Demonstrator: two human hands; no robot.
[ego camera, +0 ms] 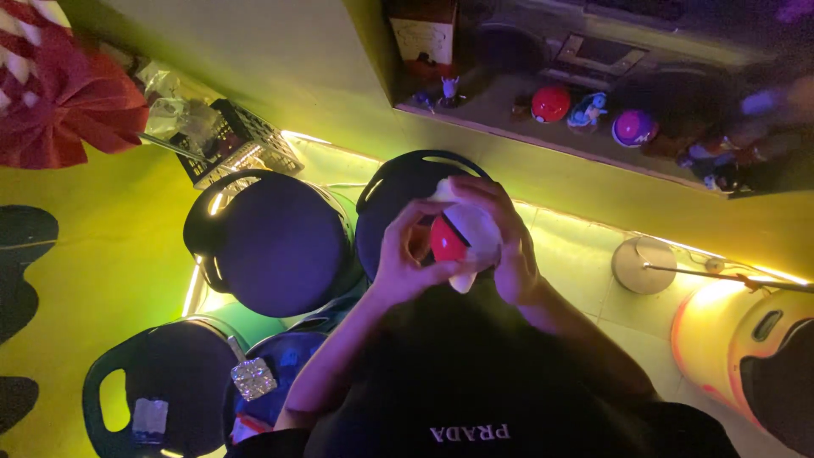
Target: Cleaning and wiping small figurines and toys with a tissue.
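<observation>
A red and white ball (458, 237) is held up in front of me between both hands. My left hand (405, 259) grips its left side, thumb and fingers curled around it. Over the top and right side wraps my right hand (507, 246). A pale piece sticks out at the ball's top and bottom; what it is cannot be made out. Below the hands lies my black shirt (475, 382). Directly behind the ball sits a dark round lid with a handle slot (398, 191).
Several dark round lidded tubs (275, 242) stand on the yellow-lit floor at left. A black wire crate (242, 140) holds bags. A shelf (509, 110) carries a red ball (551, 103), a purple ball (633, 127) and small figures. A round stand base (643, 265) and an orange barrel (721, 339) are at right.
</observation>
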